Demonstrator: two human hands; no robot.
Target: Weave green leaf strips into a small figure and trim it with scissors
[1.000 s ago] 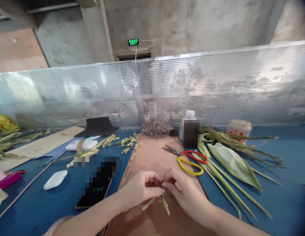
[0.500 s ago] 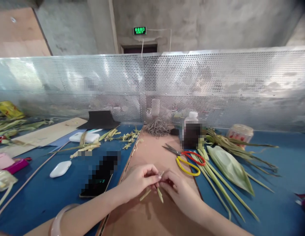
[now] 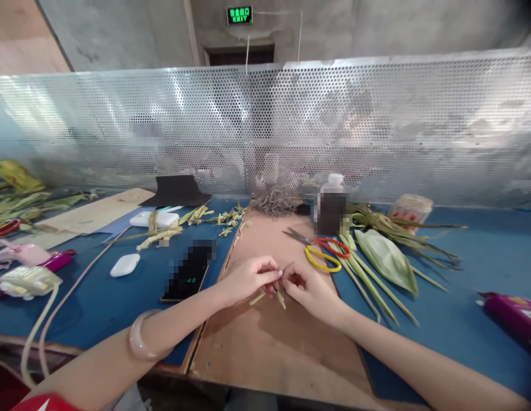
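My left hand (image 3: 257, 278) is closed, its thumb and fingers pinching a small piece of pale green leaf strip (image 3: 281, 299) above the brown board (image 3: 248, 348). Two short ends of the strip stick out below the fingers. My right hand (image 3: 305, 285) meets it at the fingertips, thumb and fingers bent together; what lies between them is too small to make out. Beyond the right hand, scissors (image 3: 323, 258) with one red and one yellow handle lie with their blades apart. Long green stalks (image 3: 374, 291) and a broad leaf (image 3: 387, 260) rest to the right.
A phone (image 3: 190, 271), a white case (image 3: 125, 265) and a power strip (image 3: 29, 281) with cables lie left. Behind stand a bottle (image 3: 331, 211), a tangle of grey cord (image 3: 274, 202) and a perforated metal screen (image 3: 205, 125). A purple packet (image 3: 515, 319) lies right.
The view has tilted down and shows more of the front edge of the table. Both hands stay together at the fingertips, with the strip ends still hanging below.
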